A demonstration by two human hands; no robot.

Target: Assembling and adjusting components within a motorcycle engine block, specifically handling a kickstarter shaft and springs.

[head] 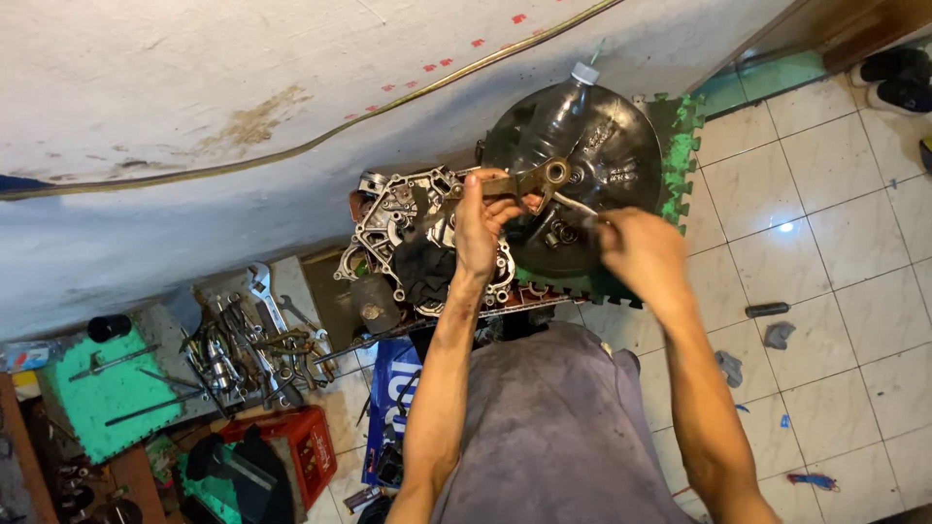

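My left hand grips a brownish metal lever arm with a round eye at its end, holding it up over a round black basin. My right hand holds a thin silvery metal tool whose tip reaches toward the lever's eye. Below my left hand lies a silver engine crankcase with a black rag on it. A clear plastic bottle with a white cap lies in the basin.
Green foam mat under the basin. Pile of wrenches and tools at left, green mat with rods, red crate, blue box. Tiled floor at right holds a black handle and rags. White wall ahead.
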